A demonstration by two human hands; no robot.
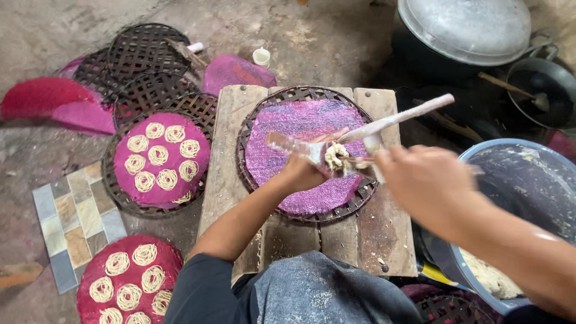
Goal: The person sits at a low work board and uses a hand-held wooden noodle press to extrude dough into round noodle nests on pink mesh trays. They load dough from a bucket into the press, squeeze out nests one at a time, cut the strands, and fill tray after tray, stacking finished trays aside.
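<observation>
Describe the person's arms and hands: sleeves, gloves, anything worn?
Both hands are bare, no gloves. Left hand and right hand show no rings or watch. The left arm has a short dark sleeve ending above the elbow; the right forearm is uncovered.

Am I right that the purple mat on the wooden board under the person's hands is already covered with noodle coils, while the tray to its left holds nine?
Not quite. In the head view the purple mat on the wooden board is bare, with no noodle coils on it; dough shows only at the press held by the left hand and right hand. The tray to its left does hold nine coils.
</observation>
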